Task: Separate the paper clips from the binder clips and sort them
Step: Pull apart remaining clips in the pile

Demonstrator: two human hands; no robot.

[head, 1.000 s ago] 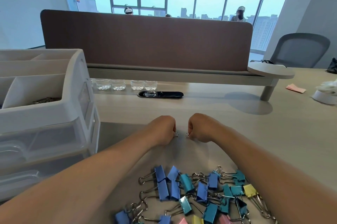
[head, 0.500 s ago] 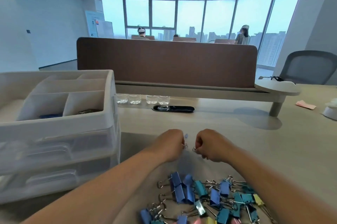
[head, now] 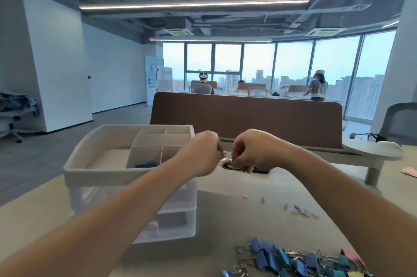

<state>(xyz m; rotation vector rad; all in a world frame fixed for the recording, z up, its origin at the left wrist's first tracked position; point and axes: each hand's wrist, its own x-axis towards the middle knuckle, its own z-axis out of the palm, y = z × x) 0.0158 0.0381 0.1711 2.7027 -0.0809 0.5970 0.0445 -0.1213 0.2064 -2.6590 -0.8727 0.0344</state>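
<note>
1. Binder clips (head: 300, 261): a heap of blue, teal, yellow and pink ones, nearest the viewer, to the right of the organizer (head: 126, 173) and in front of it. They lie tangled by their wire handles, so this is probably the unsorted stock.

2. Loose paper clips (head: 302, 211): a thin scatter of silver and blue ones on the desk to the organizer's right, level with its drawers. They sit well apart from the heap and look already picked out.

3. Organizer: white, with a divided tray on top and see-through drawers beneath.
   - The front middle compartment holds something blue (head: 144, 165), too blurred to name.
   - The drawer contents cannot be made out.

4. Left hand (head: 203, 155) and right hand (head: 252, 152): raised just off the organizer's right rim, knuckles facing each other. Both are curled, fingertips pinching a few small silver clips (head: 226, 156) between them. The clips seem hooked together, and the opposed grip suits pulling them apart before dropping them in a compartment.

5. Black desk port (head: 259, 169): partly hidden behind the right hand.

6. Brown divider (head: 248, 118): behind the organizer.

7. Windows (head: 259, 62): farthest off, with people seated and standing in front of them.
</note>
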